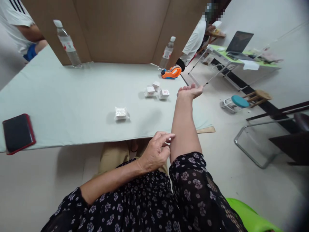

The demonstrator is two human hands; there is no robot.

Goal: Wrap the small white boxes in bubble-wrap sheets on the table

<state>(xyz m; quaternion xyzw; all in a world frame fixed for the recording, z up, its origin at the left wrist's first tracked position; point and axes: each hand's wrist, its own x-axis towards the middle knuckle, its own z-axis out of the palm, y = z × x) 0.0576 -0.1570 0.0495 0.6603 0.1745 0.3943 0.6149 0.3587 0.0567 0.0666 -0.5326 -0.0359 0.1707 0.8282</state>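
My left hand (156, 150) reaches across my lap, its index fingertip touching the inner side of my right forearm near the elbow. Its thumb and index finger are apart and it holds nothing. My right arm is stretched out over the right end of the table, and at its end my right hand (190, 91) is open with the fingers bent up and nothing visible in it. Left of that hand, on the pale green tablecloth (72, 125), sit three small white boxes (164, 94) in clear wrap. A separate wrapped box (121, 113) lies nearer to me.
A brown cardboard screen (118, 32) stands at the back, with a water bottle (69, 46) and another bottle (167, 53) before it. An orange tape dispenser (172, 72) lies near the right bottle. A tablet (18, 132) lies far left. People sit behind the screen; stools (240, 101) stand right.
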